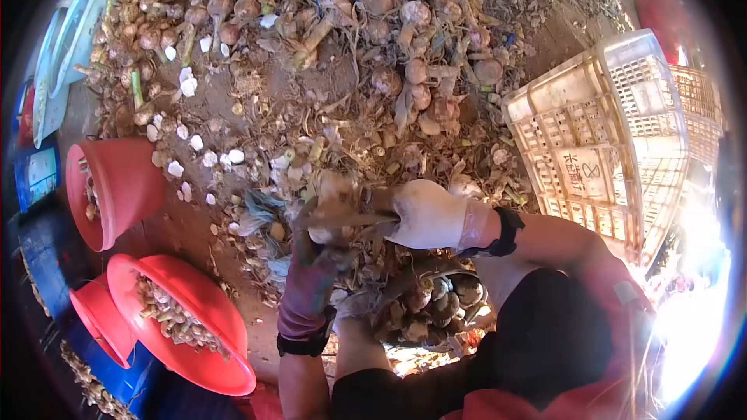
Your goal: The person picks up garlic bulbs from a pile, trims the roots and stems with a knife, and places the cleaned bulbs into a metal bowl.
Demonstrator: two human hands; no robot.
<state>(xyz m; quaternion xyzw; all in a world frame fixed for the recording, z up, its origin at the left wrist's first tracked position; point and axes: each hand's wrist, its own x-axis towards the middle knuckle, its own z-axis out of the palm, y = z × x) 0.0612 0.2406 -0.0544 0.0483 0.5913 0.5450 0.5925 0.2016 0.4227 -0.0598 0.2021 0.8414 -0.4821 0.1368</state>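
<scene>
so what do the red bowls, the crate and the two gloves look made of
Red bowls: likely plastic, with a smooth, even red and a thin moulded rim.
Crate: pale plastic, going by its moulded lattice walls; dusty and matte.
Right glove: white, smooth, perhaps rubber or a coated fabric.
Left glove: purplish, looks like soiled knit cloth, though blur leaves it open.

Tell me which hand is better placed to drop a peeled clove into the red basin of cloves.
Probably left. The left hand is on the same side as the red basin. The right hand is farther away and would have to cross over.
</scene>
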